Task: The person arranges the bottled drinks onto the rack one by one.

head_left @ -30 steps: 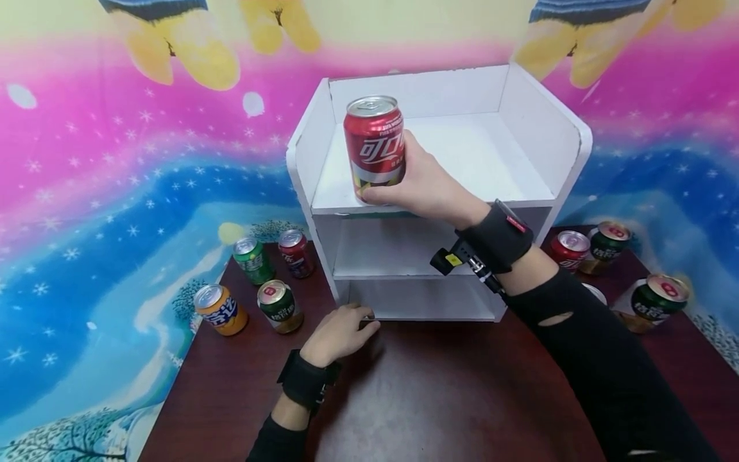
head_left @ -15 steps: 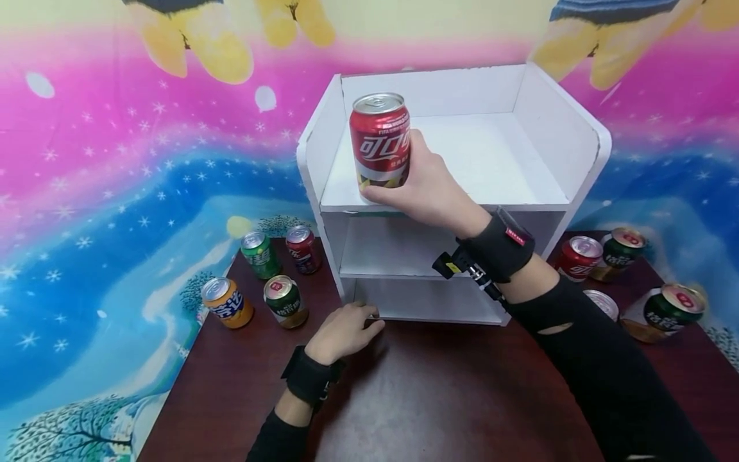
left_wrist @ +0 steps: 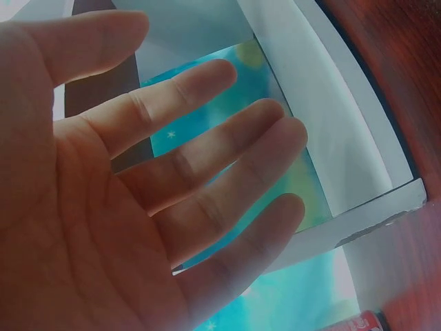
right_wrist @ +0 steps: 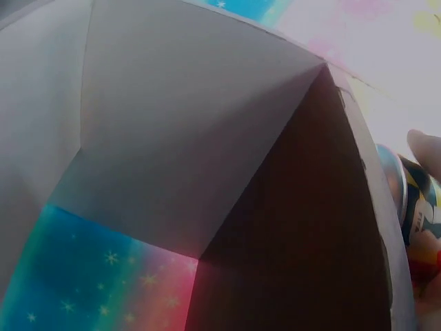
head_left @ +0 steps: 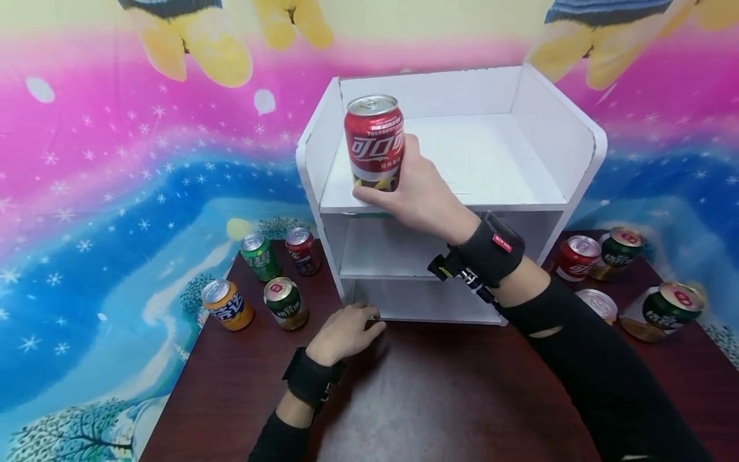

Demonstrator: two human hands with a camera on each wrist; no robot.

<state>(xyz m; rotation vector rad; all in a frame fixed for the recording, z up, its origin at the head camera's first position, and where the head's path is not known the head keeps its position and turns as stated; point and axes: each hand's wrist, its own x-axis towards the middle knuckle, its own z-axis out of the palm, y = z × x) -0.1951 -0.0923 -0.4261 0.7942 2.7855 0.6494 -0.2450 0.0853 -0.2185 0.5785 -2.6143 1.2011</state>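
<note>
In the head view my right hand (head_left: 424, 189) grips a red cola can (head_left: 374, 138) by its lower part, thumb across the front. The can is upright at the left front of the top level of a white shelf unit (head_left: 450, 207); whether its base touches the board cannot be told. At the right edge of the right wrist view, the can's silver base (right_wrist: 393, 176) shows beside fingers. My left hand (head_left: 343, 333) lies by the unit's lower left corner, holding nothing. Its fingers (left_wrist: 200, 86) are extended and slightly spread in the left wrist view.
Left of the unit stand a green can (head_left: 260, 256), a dark red can (head_left: 303, 251), an orange can (head_left: 228, 306) and a green-gold can (head_left: 285, 305). Several more cans, including a red can (head_left: 576, 258), stand at the right, one partly behind my right sleeve.
The view shifts a little. My right hand and the cola can stay at the top level, with a small drift and slight turn of the can. The left hand keeps its place.
</note>
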